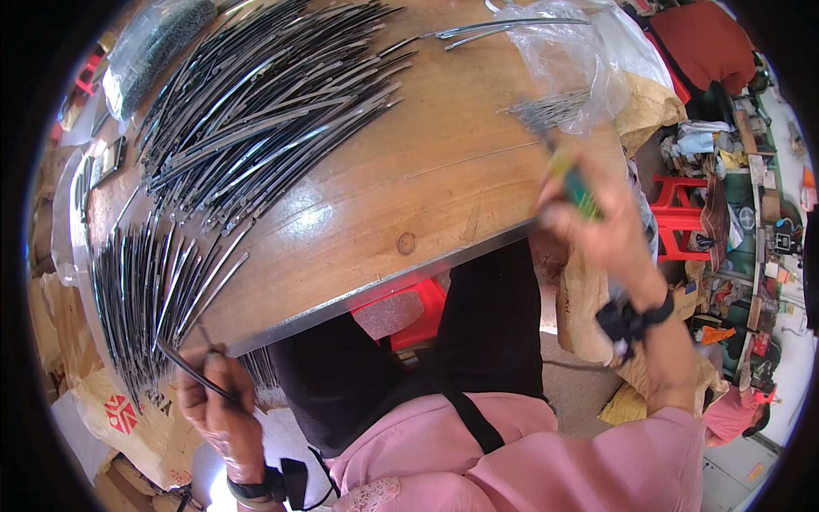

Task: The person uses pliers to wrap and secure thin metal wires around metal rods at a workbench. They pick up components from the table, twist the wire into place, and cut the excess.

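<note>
Partly covered green-yellow tool [580, 191] in right hand [607, 229], both blurred.

Open passage across tabletop [444, 183], between dark strips [273, 111] and thin wires [554, 109]

A pink top [589, 461] bears a lacy patch [375, 495], worn with black trousers [495, 320] and black wrist straps [630, 322].
</note>
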A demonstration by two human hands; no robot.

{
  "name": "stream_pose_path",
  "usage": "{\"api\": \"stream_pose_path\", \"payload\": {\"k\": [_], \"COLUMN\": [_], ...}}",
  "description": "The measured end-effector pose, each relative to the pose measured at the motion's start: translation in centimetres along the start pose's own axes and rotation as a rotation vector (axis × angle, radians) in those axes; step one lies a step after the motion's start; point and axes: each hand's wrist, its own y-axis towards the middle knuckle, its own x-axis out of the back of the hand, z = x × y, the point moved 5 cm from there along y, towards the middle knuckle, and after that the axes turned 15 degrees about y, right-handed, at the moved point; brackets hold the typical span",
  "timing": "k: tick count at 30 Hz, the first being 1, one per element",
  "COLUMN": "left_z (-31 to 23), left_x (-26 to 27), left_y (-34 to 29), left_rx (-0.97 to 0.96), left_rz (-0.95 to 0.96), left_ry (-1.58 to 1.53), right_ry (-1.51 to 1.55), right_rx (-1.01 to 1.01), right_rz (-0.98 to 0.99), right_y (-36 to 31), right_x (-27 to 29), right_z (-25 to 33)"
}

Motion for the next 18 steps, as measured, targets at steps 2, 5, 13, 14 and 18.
{"api": "stream_pose_path", "payload": {"k": [2,5,13,14,18], "left_z": [-0.1,-1.8,-2.3,-2.9,-4.2], "left_x": [0.9,1.4,-6.8,-8.8,-16.3], "left_y": [1.8,3.7,-2.0,-2.8,-5.1], "left_rx": [-0.208,-0.608,-0.074,0.025,0.338], "left_rz": [-0.116,-0.299,0.297,0.395,0.783], "left_ry": [0.083,0.837,0.135,0.126,-0.231], "right_ry": [-0.151,-0.439,-0.415,-0.471,-0.41], "right_rx": [0.071,0.255,0.32,0.396,0.352], "right_rz": [-0.163,-0.172,0.068,0.06,0.034], "right_y": [2.4,4.4,4.6,3.5,-0.6], "right_x": [4.1,5.2,4.0,3.8,2.0], "right_z": [-1.8,-3.1,-3.3,-3.1,-1.2]}}
